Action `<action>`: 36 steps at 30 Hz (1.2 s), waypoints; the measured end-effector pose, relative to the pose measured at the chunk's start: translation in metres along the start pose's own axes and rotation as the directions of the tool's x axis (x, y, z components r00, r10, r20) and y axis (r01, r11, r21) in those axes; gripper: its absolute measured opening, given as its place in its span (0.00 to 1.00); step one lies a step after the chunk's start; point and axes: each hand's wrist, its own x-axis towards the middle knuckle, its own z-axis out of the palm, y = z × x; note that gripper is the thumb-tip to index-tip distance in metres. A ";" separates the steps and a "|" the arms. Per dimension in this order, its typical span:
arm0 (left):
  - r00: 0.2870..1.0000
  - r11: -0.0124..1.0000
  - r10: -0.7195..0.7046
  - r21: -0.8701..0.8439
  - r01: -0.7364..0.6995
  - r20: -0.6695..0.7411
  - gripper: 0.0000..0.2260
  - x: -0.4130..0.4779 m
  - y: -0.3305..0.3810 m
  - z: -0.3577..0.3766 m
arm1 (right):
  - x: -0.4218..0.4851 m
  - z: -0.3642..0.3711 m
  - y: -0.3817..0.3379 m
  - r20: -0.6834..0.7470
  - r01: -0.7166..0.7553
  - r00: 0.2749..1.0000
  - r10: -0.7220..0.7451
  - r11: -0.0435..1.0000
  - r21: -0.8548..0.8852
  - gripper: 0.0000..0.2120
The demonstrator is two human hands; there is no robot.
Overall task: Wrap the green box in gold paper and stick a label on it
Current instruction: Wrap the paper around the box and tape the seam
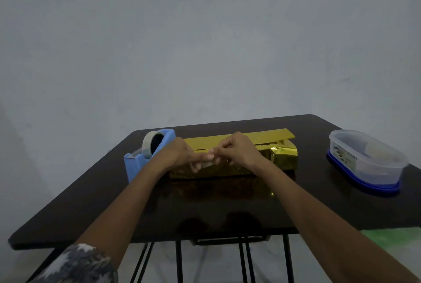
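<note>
Forearms outstretched; left hand, right hand pinch tape over gold paper.

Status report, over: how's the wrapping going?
Left hand and right hand pinch a tape strip. Gold paper wrapped, far flap loose, no label visible. Tape dispenser beside left hand, not blocking.
</note>
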 end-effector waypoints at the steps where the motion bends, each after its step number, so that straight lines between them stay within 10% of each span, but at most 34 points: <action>1: 0.999 0.998 -0.053 0.023 0.053 0.008 0.22 0.000 -0.001 -0.004 | 0.001 0.001 0.000 -0.021 0.011 1.000 -0.011 1.000 -0.026 0.14; 5: 0.987 0.984 -0.157 -0.086 0.154 -0.029 0.28 -0.002 -0.020 -0.019 | 0.004 -0.016 0.001 -0.122 -0.022 0.992 0.022 1.000 -0.003 0.10; 9: 0.990 0.908 0.090 -0.398 -0.128 -0.113 0.31 -0.004 -0.023 -0.019 | 0.003 -0.015 0.000 -0.054 -0.029 0.998 0.033 0.997 0.071 0.09; 15: 0.970 0.766 0.176 -0.642 -0.029 0.166 0.24 0.001 -0.013 0.006 | 0.004 -0.013 -0.013 -0.006 0.033 0.999 -0.032 0.972 0.232 0.10; 22: 0.991 0.469 0.058 -0.880 0.077 0.117 0.02 0.007 -0.022 0.008 | 0.004 -0.015 -0.006 0.001 -0.009 1.000 0.009 0.975 0.222 0.10; 28: 0.994 0.598 -0.081 -0.794 0.108 0.074 0.07 0.016 -0.029 -0.020 | 0.009 -0.010 0.007 -0.313 -0.041 0.947 -0.073 0.938 -0.343 0.26; 32: 0.985 0.673 -0.152 -0.721 0.162 0.080 0.07 0.029 -0.025 -0.030 | 0.009 -0.003 0.036 0.056 0.050 0.998 -0.011 0.624 -0.780 0.43; 36: 0.973 0.709 -0.197 -0.669 0.224 0.117 0.15 0.043 -0.006 -0.021 | 0.006 0.008 0.055 0.082 0.071 0.997 -0.002 0.516 -0.854 0.36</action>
